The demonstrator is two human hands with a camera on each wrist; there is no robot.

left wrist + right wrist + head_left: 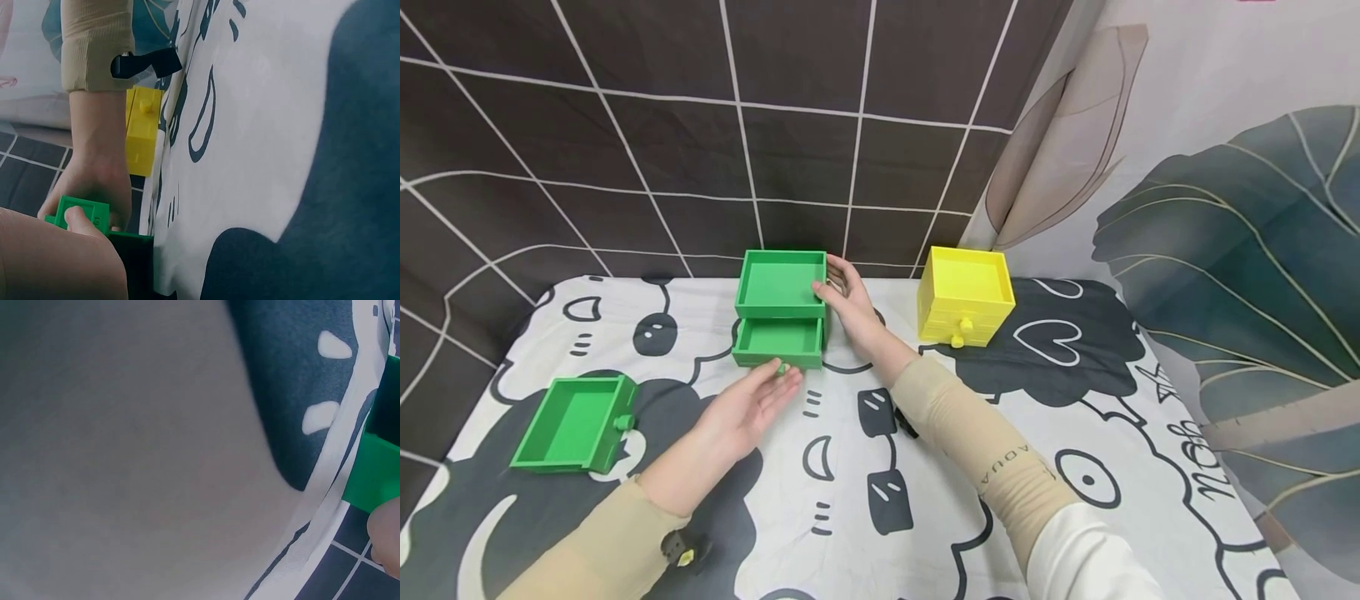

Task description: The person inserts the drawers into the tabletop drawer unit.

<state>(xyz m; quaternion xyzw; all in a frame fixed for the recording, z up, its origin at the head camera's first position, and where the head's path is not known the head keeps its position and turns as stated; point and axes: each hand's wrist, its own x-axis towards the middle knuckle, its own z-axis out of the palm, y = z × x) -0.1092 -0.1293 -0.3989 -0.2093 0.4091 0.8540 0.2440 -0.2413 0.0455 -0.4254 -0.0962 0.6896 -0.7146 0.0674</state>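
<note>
A small green drawer cabinet [781,283] with a rimmed top stands at the back of the cloth. Its lower drawer [777,360] sticks out toward me. My left hand [741,414] is at that drawer's front, thumb and fingers pinching its round knob [782,368]. On the cabinet's right side, my right hand [852,307] grips the wall, with the thumb over the top rim and the other fingers partly hidden behind. A separate green drawer [571,422] lies at the left, its knob facing right. In the right wrist view only a green corner [370,472] and a fingertip show.
A yellow drawer cabinet [967,296] with two knobs stands to the right of my right hand. Black-and-white patterned cloth [820,542] covers the surface. Behind rises a dark curtain with a white grid [805,154], and a leaf-print curtain [1262,250] hangs at the right.
</note>
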